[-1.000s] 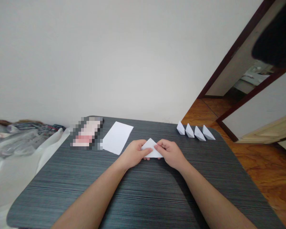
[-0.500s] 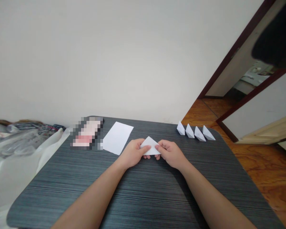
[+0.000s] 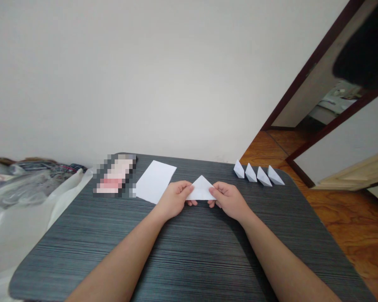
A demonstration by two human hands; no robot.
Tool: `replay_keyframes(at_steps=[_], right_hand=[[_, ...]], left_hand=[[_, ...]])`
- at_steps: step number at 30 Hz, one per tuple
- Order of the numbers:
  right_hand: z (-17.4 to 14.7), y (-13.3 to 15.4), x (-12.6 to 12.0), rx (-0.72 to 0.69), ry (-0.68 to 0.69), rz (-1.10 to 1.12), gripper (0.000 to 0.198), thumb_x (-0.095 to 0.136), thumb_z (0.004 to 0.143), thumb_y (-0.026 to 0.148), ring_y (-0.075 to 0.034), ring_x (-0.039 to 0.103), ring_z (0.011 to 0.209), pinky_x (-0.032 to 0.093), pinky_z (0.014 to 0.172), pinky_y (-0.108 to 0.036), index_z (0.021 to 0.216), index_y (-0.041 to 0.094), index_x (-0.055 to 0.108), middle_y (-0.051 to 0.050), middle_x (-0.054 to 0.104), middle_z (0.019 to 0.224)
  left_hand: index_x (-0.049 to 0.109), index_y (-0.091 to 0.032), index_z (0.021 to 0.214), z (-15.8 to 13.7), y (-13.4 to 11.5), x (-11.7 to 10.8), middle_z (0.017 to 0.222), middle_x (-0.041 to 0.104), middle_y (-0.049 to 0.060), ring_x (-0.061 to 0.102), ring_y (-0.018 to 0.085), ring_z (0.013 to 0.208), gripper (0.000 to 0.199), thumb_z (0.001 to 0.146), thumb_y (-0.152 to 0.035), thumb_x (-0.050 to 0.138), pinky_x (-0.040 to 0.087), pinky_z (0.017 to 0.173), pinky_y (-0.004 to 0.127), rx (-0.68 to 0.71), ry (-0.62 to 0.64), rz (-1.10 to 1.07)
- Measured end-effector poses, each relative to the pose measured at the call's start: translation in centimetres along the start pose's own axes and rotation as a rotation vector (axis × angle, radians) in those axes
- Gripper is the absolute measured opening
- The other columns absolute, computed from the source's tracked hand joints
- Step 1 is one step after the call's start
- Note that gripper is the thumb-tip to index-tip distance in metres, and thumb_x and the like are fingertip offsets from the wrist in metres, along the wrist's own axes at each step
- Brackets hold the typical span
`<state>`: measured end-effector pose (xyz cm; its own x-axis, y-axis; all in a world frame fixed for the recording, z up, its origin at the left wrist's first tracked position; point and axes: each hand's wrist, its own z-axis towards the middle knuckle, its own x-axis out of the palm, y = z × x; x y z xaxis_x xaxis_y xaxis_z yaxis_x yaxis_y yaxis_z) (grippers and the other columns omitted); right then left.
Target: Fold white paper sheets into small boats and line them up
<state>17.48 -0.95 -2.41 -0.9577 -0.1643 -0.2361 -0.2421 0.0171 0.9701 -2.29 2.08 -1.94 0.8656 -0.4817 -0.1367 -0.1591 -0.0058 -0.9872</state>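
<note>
I have a white paper triangle [image 3: 201, 188] stretched between my hands, its point facing away from me and its long edge toward me. My left hand [image 3: 173, 199] pinches one side corner, thumb on top and fingers curled underneath; my right hand [image 3: 230, 201] pinches the opposite corner the same way. I cannot tell whether the paper touches the table [image 3: 82, 243] below it or is held just above.

By my judgement, this piece is partly folded: it lies fairly flat, while the four folded paper pieces [image 3: 251, 173] in a row beyond and to the right of the triangle look raised, creased and further along. I would count those four as done. To the left of the triangle lies a flat white sheet [image 3: 154, 178], apparently not folded at all; my left hand covers its near corner in this view, and I cannot tell whether it is one layer or several.

Farther left of the triangle, past the sheet, is a pixelated oblong [image 3: 115, 176] I cannot identify. A plain wall [image 3: 164, 84] rises behind the triangle, limiting reach that way. Nearest to being in the way, I judge, is the sheet beside my left hand.
</note>
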Motion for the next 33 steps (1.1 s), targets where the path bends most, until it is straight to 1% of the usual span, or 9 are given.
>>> replay_keyframes(at_steps=[4, 8, 12, 15, 18, 20, 26, 30, 33], right_hand=[[0.0, -0.4, 0.0, 0.005, 0.008, 0.012, 0.024, 0.049, 0.087, 0.036, -0.011, 0.057, 0.048, 0.042, 0.049, -0.021, 0.072, 0.017, 0.054, 0.0, 0.064, 0.059], [-0.2, -0.4, 0.1, -0.002, 0.053, 0.015, 0.024, 0.049, 0.087, 0.035, -0.012, 0.06, 0.053, 0.044, 0.052, -0.022, 0.072, 0.017, 0.053, -0.001, 0.063, 0.061], [-0.4, -0.2, 0.5, 0.0, 0.128, -0.004, 0.023, 0.048, 0.087, 0.033, -0.012, 0.059, 0.054, 0.044, 0.054, -0.023, 0.072, 0.017, 0.053, -0.001, 0.062, 0.061], [-0.5, 0.1, 0.7, -0.044, 0.125, 0.017, 0.013, 0.051, 0.086, 0.029, -0.012, 0.057, 0.056, 0.044, 0.055, -0.024, 0.092, 0.018, 0.053, 0.001, 0.061, 0.066], [-0.7, 0.2, 0.7, -0.151, 0.111, 0.044, 0.035, 0.058, 0.08, 0.022, -0.013, 0.058, 0.066, 0.044, 0.059, -0.024, 0.111, 0.022, 0.042, 0.0, 0.059, 0.08], [-0.9, 0.2, 0.7, -0.192, 0.117, -0.009, 0.036, 0.061, 0.077, 0.021, -0.013, 0.056, 0.068, 0.043, 0.06, -0.023, 0.108, 0.023, 0.043, 0.0, 0.057, 0.084], [-1.0, 0.4, 0.5, -0.198, 0.084, -0.259, 0.019, 0.058, 0.079, 0.022, -0.012, 0.049, 0.06, 0.037, 0.054, -0.022, 0.096, 0.022, 0.05, 0.002, 0.052, 0.072], [-0.9, 0.7, 0.4, -0.281, 0.058, -0.332, 0.013, 0.057, 0.08, 0.021, -0.012, 0.048, 0.062, 0.038, 0.056, -0.023, 0.092, 0.021, 0.053, 0.0, 0.054, 0.077], [-0.8, 1.1, 0.3, -0.376, 0.058, -0.362, 0.007, 0.056, 0.082, 0.022, -0.015, 0.052, 0.07, 0.04, 0.063, -0.026, 0.089, 0.021, 0.057, -0.003, 0.057, 0.085]], left_hand=[[0.059, -0.013, 0.085, -0.1, 0.0, -0.1, 0.063, 0.065, 0.004, 0.057, 0.014, 0.054, 0.03, 0.087, -0.039, 0.043, 0.044, 0.054, 0.024, 0.002, -0.005, 0.011], [0.06, -0.013, 0.087, -0.4, -0.6, 0.2, 0.063, 0.063, 0.002, 0.057, 0.012, 0.056, 0.025, 0.084, -0.036, 0.05, 0.042, 0.053, 0.022, 0.018, 0.072, -0.022], [0.061, -0.013, 0.08, -0.5, -1.3, 0.4, 0.063, 0.061, 0.002, 0.055, 0.011, 0.056, 0.021, 0.082, -0.033, 0.053, 0.041, 0.051, 0.02, 0.0, 0.123, -0.021], [0.061, -0.012, 0.081, -0.6, -1.2, 0.3, 0.064, 0.062, 0.003, 0.056, 0.012, 0.055, 0.024, 0.082, -0.034, 0.052, 0.041, 0.05, 0.021, -0.027, 0.099, -0.029], [0.062, -0.012, 0.087, -0.5, -0.8, 0.2, 0.064, 0.064, 0.004, 0.057, 0.013, 0.055, 0.027, 0.082, -0.037, 0.052, 0.041, 0.051, 0.022, -0.041, 0.05, -0.037], [0.062, -0.012, 0.087, -0.5, -0.7, 0.2, 0.06, 0.063, 0.003, 0.057, 0.014, 0.055, 0.028, 0.082, -0.038, 0.052, 0.041, 0.051, 0.022, -0.045, 0.032, -0.041], [0.061, -0.012, 0.08, -0.6, -1.2, 0.3, 0.06, 0.063, 0.003, 0.055, 0.013, 0.052, 0.027, 0.081, -0.038, 0.054, 0.039, 0.049, 0.021, -0.049, 0.044, -0.079], [0.061, -0.012, 0.081, -0.6, -1.1, 0.2, 0.062, 0.063, 0.004, 0.055, 0.013, 0.054, 0.027, 0.082, -0.037, 0.052, 0.039, 0.05, 0.021, -0.038, 0.062, -0.053], [0.062, -0.012, 0.084, -0.5, -0.9, 0.2, 0.065, 0.064, 0.004, 0.056, 0.014, 0.058, 0.027, 0.083, -0.036, 0.05, 0.039, 0.052, 0.022, -0.03, 0.073, -0.005]])
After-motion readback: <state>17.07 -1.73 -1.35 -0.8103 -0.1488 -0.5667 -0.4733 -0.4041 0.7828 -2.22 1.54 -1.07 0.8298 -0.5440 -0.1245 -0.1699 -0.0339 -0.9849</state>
